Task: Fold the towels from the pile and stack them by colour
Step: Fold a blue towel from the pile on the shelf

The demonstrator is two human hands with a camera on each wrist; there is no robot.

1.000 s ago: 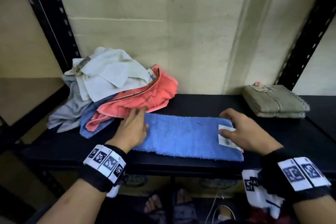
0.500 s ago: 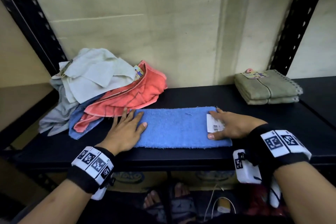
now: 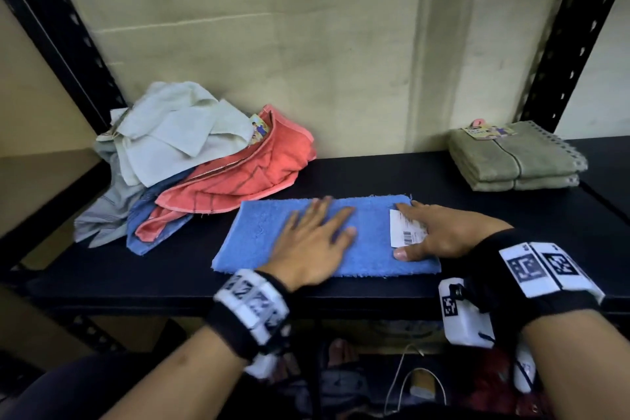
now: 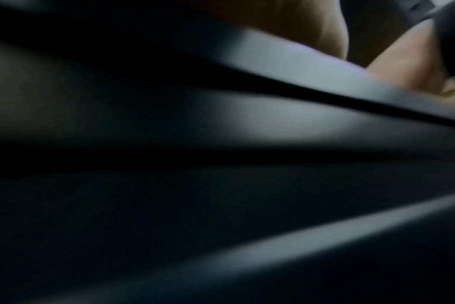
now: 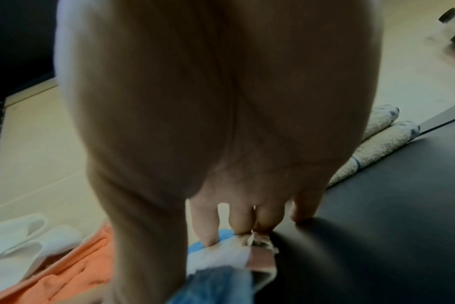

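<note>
A blue towel (image 3: pixel 259 235), folded into a long strip, lies flat on the black shelf (image 3: pixel 375 174) in front of me. My left hand (image 3: pixel 317 239) lies flat on its middle with the fingers spread. My right hand (image 3: pixel 433 232) presses flat on the towel's right end, over a white barcode label (image 3: pixel 404 230). In the right wrist view the right hand (image 5: pixel 247 222) has its fingertips down on the blue towel (image 5: pixel 216 288) and the shelf. The left wrist view is dark and blurred. The unfolded pile (image 3: pixel 191 164) sits at the back left, with pale, coral and blue towels.
A stack of folded olive-grey towels (image 3: pixel 514 157) sits at the back right of the shelf. Black perforated uprights (image 3: pixel 572 41) stand at both sides, with a cream wall behind. Below the shelf edge I see feet and a white cable (image 3: pixel 405 382).
My left hand has slid right along the blue towel, from its left end to its middle. The right hand stays on the labelled right end.
</note>
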